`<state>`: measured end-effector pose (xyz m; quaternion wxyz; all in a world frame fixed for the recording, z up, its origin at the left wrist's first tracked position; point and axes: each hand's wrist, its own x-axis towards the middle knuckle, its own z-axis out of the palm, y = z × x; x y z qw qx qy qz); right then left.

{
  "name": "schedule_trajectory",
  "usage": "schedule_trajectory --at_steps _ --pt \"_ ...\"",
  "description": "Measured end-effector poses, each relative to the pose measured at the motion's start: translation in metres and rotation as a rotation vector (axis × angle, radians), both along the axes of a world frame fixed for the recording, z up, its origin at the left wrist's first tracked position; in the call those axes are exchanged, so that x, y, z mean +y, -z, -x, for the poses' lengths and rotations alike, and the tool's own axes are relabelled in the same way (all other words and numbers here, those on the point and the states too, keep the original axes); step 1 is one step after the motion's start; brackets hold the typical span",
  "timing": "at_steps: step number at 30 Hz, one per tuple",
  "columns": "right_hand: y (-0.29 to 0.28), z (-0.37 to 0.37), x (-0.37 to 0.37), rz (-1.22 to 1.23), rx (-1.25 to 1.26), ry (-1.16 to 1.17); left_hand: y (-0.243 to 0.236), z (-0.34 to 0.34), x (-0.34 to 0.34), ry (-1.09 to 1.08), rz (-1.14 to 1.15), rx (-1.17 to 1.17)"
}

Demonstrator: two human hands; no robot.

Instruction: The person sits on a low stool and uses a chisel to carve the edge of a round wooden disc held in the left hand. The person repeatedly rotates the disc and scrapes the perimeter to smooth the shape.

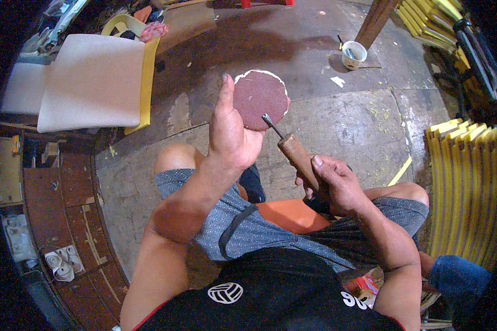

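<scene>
Raised in front of me, my left hand (234, 132) supports a round reddish-brown sanding disc (257, 96) with a ragged white edge. The thumb stands up beside the disc, and the other fingers are mostly hidden behind it. My right hand (332, 185) is wrapped round the wooden handle (298, 157) of a tool with a slim metal shaft (273, 126). Its small tip overlaps the disc's lower right part in the picture; whether they touch, I cannot tell. The tool slants up and to the left.
A beige padded panel (94, 83) with a yellow edge lies at the left. Stacked yellow foam sheets (464, 187) stand at the right, near blue denim (461, 289). A white tub (353, 55) sits by a wooden post (376, 22). Yellow scraps litter the wooden floor (337, 116).
</scene>
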<state>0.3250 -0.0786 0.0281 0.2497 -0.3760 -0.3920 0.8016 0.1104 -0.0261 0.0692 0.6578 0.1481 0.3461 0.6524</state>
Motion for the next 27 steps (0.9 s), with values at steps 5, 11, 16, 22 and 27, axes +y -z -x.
schedule_trajectory --at_steps 5,11,16,22,27 --pt "-0.007 0.003 -0.001 0.033 -0.034 0.032 0.006 0.003 0.001 -0.003 -0.013 0.025" --pt "-0.012 0.005 -0.006 -0.044 -0.080 0.068 0.009 0.002 -0.001 -0.003 -0.028 0.031" --pt "-0.024 0.010 -0.003 -0.161 -0.224 0.064 0.011 0.002 -0.003 0.005 0.012 -0.008" --pt "-0.024 0.008 -0.001 -0.236 -0.326 0.064 0.015 -0.002 -0.002 0.021 0.010 -0.027" --pt "-0.026 0.004 -0.002 -0.292 -0.370 0.048 0.007 0.006 0.005 -0.009 0.008 -0.007"
